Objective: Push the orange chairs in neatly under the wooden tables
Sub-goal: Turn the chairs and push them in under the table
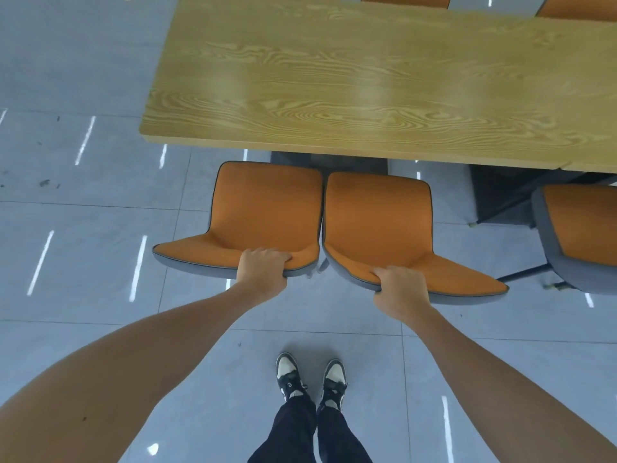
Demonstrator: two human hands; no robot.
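Note:
Two orange chairs with grey shells stand side by side in front of a wooden table [367, 78], their seats almost touching. My left hand [262, 272] is clamped over the top edge of the left chair's [263, 202] backrest. My right hand [399, 290] grips the backrest top of the right chair [377, 218]. The front edges of both seats sit just at the table's near edge, with the rest of each chair out on the floor. The chair legs are mostly hidden beneath the seats.
A third orange chair [581, 228] stands at the right, beside a dark table frame [500, 195]. More orange chairs [577, 8] show beyond the table's far side. Grey tiled floor [83, 195] lies open to the left. My feet [310, 379] stand behind the two chairs.

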